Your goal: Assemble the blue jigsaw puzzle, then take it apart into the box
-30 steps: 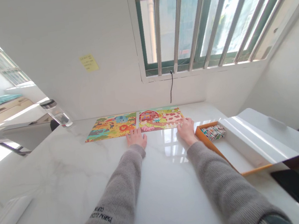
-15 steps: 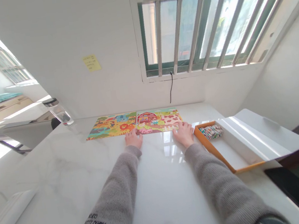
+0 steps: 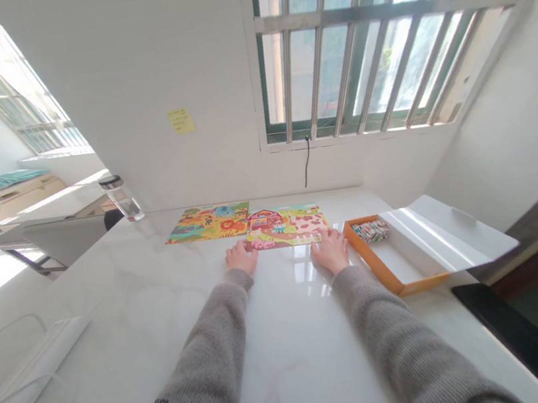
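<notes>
A farm picture sheet with a red barn and a spotted cow lies flat on the white marbled table. My left hand is closed on its near left corner. At the near right corner, my right hand grips the same sheet. Left of it lies an animal picture sheet with a lion and an elephant, set a little farther back. An orange-edged box stands right of my right hand, with a bundle of small colourful pieces in its far left corner.
A glass bottle stands at the table's far left edge. The box's white lid is folded out to the right. A white power strip with cables lies at the left. A black flat object is at the lower right.
The farm sheet has come nearer to me with both hands on it, so its top edge now sits lower than the animal sheet's. The camera view has tilted up slightly.
</notes>
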The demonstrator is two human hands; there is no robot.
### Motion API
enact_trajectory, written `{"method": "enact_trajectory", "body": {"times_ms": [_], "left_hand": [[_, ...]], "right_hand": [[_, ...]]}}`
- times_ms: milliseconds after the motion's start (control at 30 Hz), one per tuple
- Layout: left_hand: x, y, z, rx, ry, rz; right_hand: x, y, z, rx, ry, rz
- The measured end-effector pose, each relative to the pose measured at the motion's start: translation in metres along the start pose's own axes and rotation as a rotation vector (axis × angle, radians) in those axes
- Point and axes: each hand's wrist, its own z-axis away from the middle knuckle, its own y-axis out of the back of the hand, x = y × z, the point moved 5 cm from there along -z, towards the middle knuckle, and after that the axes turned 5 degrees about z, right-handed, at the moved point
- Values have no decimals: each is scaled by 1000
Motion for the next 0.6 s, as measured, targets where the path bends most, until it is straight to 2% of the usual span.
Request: {"method": "enact_trajectory", "body": {"times_ms": [367, 600], "left_hand": [[-18, 29, 47, -127, 17, 85], [-38, 53, 95, -199, 27, 255]], "right_hand": [[5, 25, 57, -40, 115, -6], [25, 41, 99, -36, 219, -94]]}}
